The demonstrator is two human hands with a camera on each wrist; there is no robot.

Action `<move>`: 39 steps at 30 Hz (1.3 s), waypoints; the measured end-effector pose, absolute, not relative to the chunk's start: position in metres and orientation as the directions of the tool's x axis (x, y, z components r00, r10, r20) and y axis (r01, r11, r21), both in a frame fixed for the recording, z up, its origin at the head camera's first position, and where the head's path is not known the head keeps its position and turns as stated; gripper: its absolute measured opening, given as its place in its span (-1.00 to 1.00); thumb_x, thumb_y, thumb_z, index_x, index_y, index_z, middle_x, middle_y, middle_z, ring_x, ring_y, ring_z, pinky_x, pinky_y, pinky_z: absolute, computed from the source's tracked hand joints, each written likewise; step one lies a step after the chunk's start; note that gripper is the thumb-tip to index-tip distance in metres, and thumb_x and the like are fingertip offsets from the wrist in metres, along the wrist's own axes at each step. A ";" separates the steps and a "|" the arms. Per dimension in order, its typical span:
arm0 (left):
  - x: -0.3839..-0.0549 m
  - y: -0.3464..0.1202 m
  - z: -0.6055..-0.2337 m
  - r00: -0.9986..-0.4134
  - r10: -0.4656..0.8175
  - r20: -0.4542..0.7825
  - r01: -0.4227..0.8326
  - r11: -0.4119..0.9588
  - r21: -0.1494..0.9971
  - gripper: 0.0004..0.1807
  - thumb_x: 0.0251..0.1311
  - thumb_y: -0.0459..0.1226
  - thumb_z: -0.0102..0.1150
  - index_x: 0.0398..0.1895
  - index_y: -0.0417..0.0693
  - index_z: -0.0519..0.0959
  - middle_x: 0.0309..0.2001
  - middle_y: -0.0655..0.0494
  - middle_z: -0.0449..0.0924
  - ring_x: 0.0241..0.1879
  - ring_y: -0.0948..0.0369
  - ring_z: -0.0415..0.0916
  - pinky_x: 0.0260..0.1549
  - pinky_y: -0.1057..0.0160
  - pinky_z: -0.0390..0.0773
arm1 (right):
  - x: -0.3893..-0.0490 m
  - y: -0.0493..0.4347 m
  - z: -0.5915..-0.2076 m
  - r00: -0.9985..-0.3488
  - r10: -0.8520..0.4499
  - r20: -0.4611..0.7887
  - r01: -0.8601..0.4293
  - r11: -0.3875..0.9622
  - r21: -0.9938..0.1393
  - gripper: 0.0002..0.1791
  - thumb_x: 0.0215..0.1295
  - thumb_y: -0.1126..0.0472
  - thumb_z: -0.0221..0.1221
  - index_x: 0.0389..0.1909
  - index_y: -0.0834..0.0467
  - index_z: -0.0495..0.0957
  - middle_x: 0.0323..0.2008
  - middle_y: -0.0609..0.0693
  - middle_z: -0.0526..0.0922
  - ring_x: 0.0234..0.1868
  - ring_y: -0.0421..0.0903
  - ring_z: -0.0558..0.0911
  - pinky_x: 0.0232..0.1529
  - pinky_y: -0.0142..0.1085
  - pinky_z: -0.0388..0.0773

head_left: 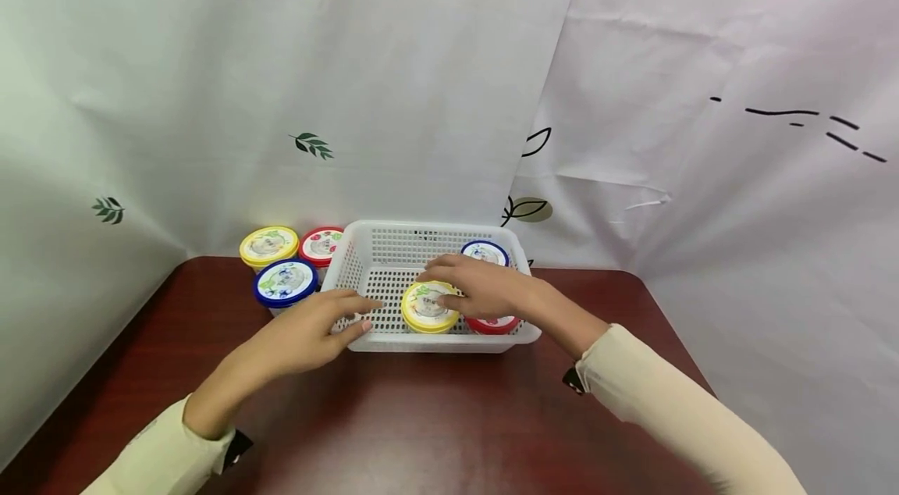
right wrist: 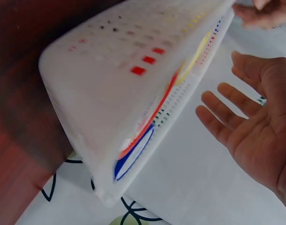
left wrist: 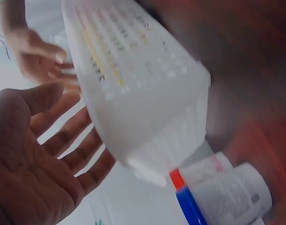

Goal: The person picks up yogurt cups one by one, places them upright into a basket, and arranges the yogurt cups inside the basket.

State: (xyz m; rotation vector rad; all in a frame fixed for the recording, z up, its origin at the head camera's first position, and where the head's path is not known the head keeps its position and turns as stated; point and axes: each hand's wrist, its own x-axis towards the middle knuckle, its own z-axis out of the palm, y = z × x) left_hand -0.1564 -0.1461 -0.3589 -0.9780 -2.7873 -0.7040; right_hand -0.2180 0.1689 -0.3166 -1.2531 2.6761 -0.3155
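A white perforated plastic basket (head_left: 431,344) holds three round lidded tubs. Its yellow-lidded tub (head_left: 424,311) sits mid-front, a red-lidded tub (head_left: 494,327) lies right of it, and a blue-lidded tub (head_left: 486,248) is behind. Over these lids hovers my right hand (head_left: 485,288), partly covering the red and blue ones; in the right wrist view its fingers are spread and hold nothing. My left hand (head_left: 309,331) is at the basket's left front side, palm toward it, with loose fingers and nothing held. Whether its fingertips touch the rim cannot be told.
Left of the basket stand a yellow-lidded tub (head_left: 269,245), a red-lidded tub (head_left: 321,245) and a blue-lidded tub (head_left: 286,282), close together. A dark red-brown table (head_left: 435,417) supports everything. White printed cloth (head_left: 435,89) hangs right behind the basket and along both sides.
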 end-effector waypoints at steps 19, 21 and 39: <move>-0.228 -0.205 -0.347 -0.882 0.357 0.307 0.442 0.853 0.278 -0.62 0.42 -0.39 0.24 0.24 -0.34 0.73 0.10 -0.38 0.74 0.06 -0.33 0.70 0.19 -0.43 0.64 | -0.178 0.217 -0.332 -0.627 -0.760 0.172 -0.779 0.613 -0.130 -0.68 0.66 0.17 0.26 0.30 0.07 0.75 0.24 0.01 0.77 0.30 0.01 0.74 0.38 -0.01 0.68; -0.231 -0.208 -0.349 -0.892 0.360 0.275 0.433 0.854 0.287 -0.62 0.40 -0.37 0.27 0.21 -0.35 0.74 0.11 -0.40 0.74 0.09 -0.35 0.69 0.23 -0.44 0.63 | -0.172 0.223 -0.332 -0.640 -0.747 0.179 -0.768 0.628 -0.122 -0.68 0.66 0.16 0.27 0.31 0.06 0.75 0.22 -0.01 0.77 0.28 0.00 0.74 0.37 -0.01 0.69; -0.236 -0.233 -0.358 -0.912 0.395 0.112 0.411 0.869 0.275 -0.56 0.46 -0.20 0.40 0.30 -0.21 0.75 0.30 -0.52 0.63 0.28 -0.60 0.51 0.22 -0.64 0.53 | -0.135 0.263 -0.373 -0.619 -0.711 0.334 -0.733 0.676 0.079 -0.59 0.42 0.22 0.45 0.26 -0.03 0.77 0.03 -0.07 0.77 0.01 -0.09 0.74 0.08 -0.10 0.71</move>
